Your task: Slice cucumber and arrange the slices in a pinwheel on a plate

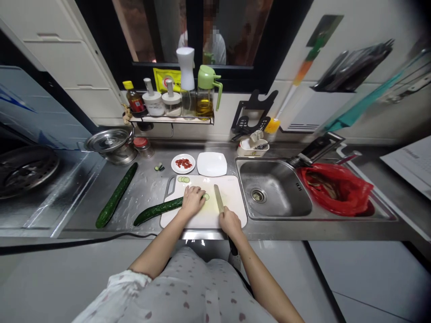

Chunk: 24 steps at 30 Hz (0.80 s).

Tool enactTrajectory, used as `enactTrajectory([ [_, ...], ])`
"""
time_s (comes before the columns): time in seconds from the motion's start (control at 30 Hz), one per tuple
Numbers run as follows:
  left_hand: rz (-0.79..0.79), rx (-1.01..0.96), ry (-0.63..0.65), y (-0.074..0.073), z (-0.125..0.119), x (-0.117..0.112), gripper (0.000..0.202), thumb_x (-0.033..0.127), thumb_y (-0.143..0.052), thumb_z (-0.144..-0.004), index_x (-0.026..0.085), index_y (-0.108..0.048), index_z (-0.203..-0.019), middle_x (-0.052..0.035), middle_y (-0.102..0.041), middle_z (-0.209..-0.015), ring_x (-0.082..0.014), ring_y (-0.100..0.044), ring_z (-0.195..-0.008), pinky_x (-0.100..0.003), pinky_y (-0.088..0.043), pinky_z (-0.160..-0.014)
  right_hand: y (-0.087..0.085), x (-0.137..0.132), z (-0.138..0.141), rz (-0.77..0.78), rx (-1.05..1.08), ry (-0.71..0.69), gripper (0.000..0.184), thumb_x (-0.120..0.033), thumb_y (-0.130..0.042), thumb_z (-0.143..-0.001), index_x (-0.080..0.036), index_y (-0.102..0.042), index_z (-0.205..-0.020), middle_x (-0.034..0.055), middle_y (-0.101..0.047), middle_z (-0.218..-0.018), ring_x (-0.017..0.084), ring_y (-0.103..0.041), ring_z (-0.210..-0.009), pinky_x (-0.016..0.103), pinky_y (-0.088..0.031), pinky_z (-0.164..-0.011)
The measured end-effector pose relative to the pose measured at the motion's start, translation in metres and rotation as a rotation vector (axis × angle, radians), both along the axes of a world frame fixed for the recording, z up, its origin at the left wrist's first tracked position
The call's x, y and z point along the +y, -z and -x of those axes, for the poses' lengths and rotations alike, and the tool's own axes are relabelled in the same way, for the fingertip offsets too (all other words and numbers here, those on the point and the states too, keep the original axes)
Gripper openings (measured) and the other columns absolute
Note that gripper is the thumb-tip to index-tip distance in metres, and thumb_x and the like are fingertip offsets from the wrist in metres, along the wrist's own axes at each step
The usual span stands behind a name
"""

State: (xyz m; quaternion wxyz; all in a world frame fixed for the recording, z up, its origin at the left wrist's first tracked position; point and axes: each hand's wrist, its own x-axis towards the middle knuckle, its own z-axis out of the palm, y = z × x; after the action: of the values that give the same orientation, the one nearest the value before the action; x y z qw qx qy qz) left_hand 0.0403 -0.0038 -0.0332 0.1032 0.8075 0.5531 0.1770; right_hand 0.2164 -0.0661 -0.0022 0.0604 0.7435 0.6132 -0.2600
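My left hand (192,200) presses down on the cut end of a long green cucumber (158,210) lying across the white cutting board (232,197). My right hand (229,221) grips the handle of a knife (218,198), whose blade points away from me just right of the cucumber's end. A fresh slice (206,196) lies between hand and blade. Several more slices (183,179) sit near the board's far left corner.
A second whole cucumber (116,195) lies on the steel counter to the left. Behind the board are a small plate of red chilli (183,163) and an empty white plate (212,163). The sink (272,190) and a red bag (336,188) are to the right. A lidded pot (109,143) stands far left.
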Motion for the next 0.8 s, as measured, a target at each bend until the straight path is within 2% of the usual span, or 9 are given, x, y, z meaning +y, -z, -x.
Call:
enactTrajectory([
  [0.1,-0.004,0.044,0.004,-0.001,-0.013,0.004,0.02,0.029,-0.056,-0.085,0.024,-0.065,-0.102,-0.0086,-0.061,-0.105,-0.0273,-0.047,-0.11,-0.058,-0.015,-0.11,0.0,0.002,0.0,0.01,-0.009,-0.007,0.029,-0.024,-0.034,-0.092,-0.016,-0.052,-0.112,0.0148,-0.067,-0.102,0.024,-0.063,-0.097,0.03,-0.041,-0.074],
  [0.2,0.004,0.108,-0.025,0.001,-0.024,0.007,0.016,0.025,-0.056,-0.084,0.021,-0.067,-0.096,-0.0097,-0.062,-0.099,-0.0285,-0.047,-0.108,-0.062,-0.01,-0.109,-0.002,0.004,0.001,0.023,-0.014,-0.023,0.029,-0.023,-0.033,-0.091,-0.015,-0.052,-0.112,0.0151,-0.067,-0.102,0.024,-0.063,-0.097,0.031,-0.041,-0.074],
  [0.33,0.025,0.213,-0.05,0.007,-0.031,0.013,0.013,0.017,-0.056,-0.082,0.019,-0.069,-0.085,-0.01,-0.063,-0.092,-0.0283,-0.049,-0.105,-0.062,-0.007,-0.11,-0.003,0.006,0.0,0.031,-0.015,-0.034,0.03,-0.023,-0.032,-0.091,-0.015,-0.052,-0.112,0.0151,-0.067,-0.103,0.024,-0.063,-0.098,0.031,-0.042,-0.074],
  [0.47,0.026,0.19,-0.037,0.009,-0.031,0.018,0.013,0.015,-0.057,-0.081,0.019,-0.069,-0.082,-0.009,-0.064,-0.09,-0.0275,-0.05,-0.103,-0.06,-0.005,-0.111,-0.003,0.006,-0.001,0.044,-0.02,-0.037,0.03,-0.023,-0.032,-0.091,-0.016,-0.052,-0.112,0.0146,-0.067,-0.104,0.024,-0.063,-0.099,0.031,-0.042,-0.073],
  [0.63,0.031,0.198,-0.033,0.004,-0.031,0.022,0.011,0.017,-0.059,-0.081,0.018,-0.067,-0.089,-0.01,-0.065,-0.089,-0.026,-0.053,-0.098,-0.056,-0.012,-0.109,-0.003,0.007,0.0,0.05,-0.028,-0.044,0.03,-0.023,-0.032,-0.091,-0.016,-0.052,-0.111,0.015,-0.067,-0.103,0.025,-0.063,-0.098,0.031,-0.042,-0.072],
  [0.73,0.069,0.139,-0.047,-0.003,-0.032,0.022,0.01,0.019,-0.055,-0.084,0.018,-0.065,-0.087,-0.0108,-0.067,-0.087,-0.0261,-0.054,-0.094,-0.052,-0.023,-0.102,-0.004,0.008,0.001,0.057,-0.029,-0.039,0.03,-0.023,-0.032,-0.091,-0.016,-0.052,-0.112,0.0152,-0.067,-0.104,0.025,-0.063,-0.099,0.032,-0.042,-0.072],
  [0.8,0.081,0.09,-0.084,-0.008,-0.033,0.023,0.011,0.022,-0.053,-0.086,0.019,-0.064,-0.086,-0.0102,-0.069,-0.087,-0.0265,-0.053,-0.096,-0.05,-0.025,-0.098,-0.005,0.008,0.001,0.064,-0.025,-0.034,0.031,-0.023,-0.032,-0.091,-0.016,-0.052,-0.113,0.0154,-0.067,-0.105,0.025,-0.063,-0.099,0.032,-0.042,-0.073],
])
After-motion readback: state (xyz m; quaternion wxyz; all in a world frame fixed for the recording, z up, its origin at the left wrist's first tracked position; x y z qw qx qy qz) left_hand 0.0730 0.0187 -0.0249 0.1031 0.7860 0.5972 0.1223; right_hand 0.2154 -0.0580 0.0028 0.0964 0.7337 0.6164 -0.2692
